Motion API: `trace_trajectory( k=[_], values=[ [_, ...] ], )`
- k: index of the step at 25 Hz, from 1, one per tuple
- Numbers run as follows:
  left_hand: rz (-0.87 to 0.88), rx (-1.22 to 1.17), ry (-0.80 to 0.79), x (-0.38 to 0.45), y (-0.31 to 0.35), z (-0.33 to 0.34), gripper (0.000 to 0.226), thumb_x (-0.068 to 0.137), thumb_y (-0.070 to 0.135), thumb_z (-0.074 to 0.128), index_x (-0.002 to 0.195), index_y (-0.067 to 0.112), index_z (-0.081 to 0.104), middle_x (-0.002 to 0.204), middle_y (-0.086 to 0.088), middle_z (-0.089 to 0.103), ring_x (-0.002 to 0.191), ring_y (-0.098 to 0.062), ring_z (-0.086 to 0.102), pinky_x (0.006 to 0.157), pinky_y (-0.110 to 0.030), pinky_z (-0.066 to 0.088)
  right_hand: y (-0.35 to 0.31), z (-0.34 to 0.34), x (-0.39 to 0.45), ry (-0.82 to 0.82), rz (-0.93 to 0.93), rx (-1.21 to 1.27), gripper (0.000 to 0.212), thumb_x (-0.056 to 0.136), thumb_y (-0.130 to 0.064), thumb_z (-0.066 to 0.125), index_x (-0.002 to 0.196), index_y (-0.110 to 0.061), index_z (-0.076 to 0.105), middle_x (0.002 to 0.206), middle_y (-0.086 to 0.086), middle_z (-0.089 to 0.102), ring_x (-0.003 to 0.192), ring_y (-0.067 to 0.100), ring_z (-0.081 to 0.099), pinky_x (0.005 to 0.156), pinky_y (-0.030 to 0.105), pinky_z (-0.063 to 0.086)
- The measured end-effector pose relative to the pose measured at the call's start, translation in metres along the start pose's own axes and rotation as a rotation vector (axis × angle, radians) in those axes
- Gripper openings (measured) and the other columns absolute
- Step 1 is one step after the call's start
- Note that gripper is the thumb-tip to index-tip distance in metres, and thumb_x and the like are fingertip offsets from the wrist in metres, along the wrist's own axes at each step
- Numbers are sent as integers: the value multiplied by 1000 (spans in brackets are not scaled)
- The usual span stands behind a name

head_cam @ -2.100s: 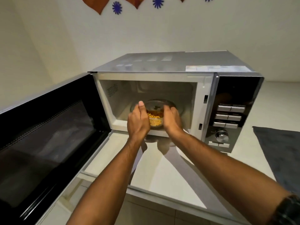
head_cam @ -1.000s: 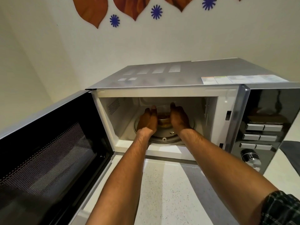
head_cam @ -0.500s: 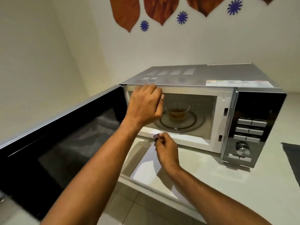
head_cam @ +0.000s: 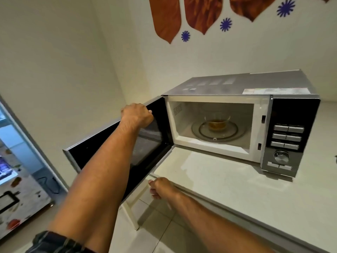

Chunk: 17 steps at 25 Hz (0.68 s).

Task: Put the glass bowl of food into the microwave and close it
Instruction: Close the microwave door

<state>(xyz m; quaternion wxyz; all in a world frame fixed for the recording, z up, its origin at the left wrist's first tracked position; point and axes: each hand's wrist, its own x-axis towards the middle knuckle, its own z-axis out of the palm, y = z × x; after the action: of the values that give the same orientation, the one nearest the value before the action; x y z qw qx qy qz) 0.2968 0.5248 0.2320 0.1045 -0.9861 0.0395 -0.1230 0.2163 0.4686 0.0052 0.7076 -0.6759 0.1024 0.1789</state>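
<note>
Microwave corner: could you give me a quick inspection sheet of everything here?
Surface: pale counter, bare in front of the microwave.
Job's things: glass bowl of food sits on the turntable; door wide open.
Clutter: nothing seen.
Hands: left hand grips the door's top edge; right hand, loosely curled, at the counter edge, holds nothing.
Cables: nothing seen.
Surroundings: wall decals; fridge at left.
</note>
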Motion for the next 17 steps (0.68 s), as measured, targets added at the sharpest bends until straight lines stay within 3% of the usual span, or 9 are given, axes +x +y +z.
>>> trace_trajectory(
  k=[4,6,9,11,13,15,17],
  values=[
    [35,36,-139,-13,16,-24,48,102,36,30,133,11,56,138,-10,57,124,-29,54,93,-41,43,-1,8,-13,10,30,-26,21,99,-10,44,81,-15,53,75,7,54,57,16,51,45,20,42],
    [39,36,-218,-22,28,-41,48,102,34,32,140,12,51,145,-8,52,129,-27,51,101,-40,40,2,5,-25,19,36,12,25,97,-5,39,77,-13,53,64,6,51,49,15,48,41,18,41],
    [-2,-27,-310,-37,45,-75,49,101,29,39,144,7,45,146,-12,49,130,-30,50,106,-39,40,7,-12,-42,84,38,33,21,94,-2,38,90,-3,59,54,8,48,42,18,48,48,29,50],
    [-28,-85,-346,-43,51,-91,45,100,26,45,139,4,47,136,-15,54,120,-31,57,105,-42,46,9,-26,-48,129,37,-3,18,95,-4,44,91,0,62,47,8,49,37,18,48,52,33,51],
    [-37,-174,-397,-41,55,-98,40,99,21,47,134,2,50,125,-17,60,108,-31,64,96,-45,53,9,-42,-57,150,41,-108,13,96,-5,51,91,0,62,49,7,51,35,16,50,50,29,50],
    [-28,-277,-467,-38,58,-96,33,98,13,43,124,-2,55,113,-19,67,93,-30,70,81,-42,59,10,-61,-69,158,6,-180,17,96,-8,52,93,2,64,66,12,60,49,20,60,56,31,56],
    [26,-284,-458,-35,62,-91,33,95,10,40,119,0,60,113,-18,68,97,-29,70,86,-42,58,7,-84,-83,137,-53,-214,23,95,-12,51,94,4,68,80,17,68,66,27,66,72,39,61]
  ],
)
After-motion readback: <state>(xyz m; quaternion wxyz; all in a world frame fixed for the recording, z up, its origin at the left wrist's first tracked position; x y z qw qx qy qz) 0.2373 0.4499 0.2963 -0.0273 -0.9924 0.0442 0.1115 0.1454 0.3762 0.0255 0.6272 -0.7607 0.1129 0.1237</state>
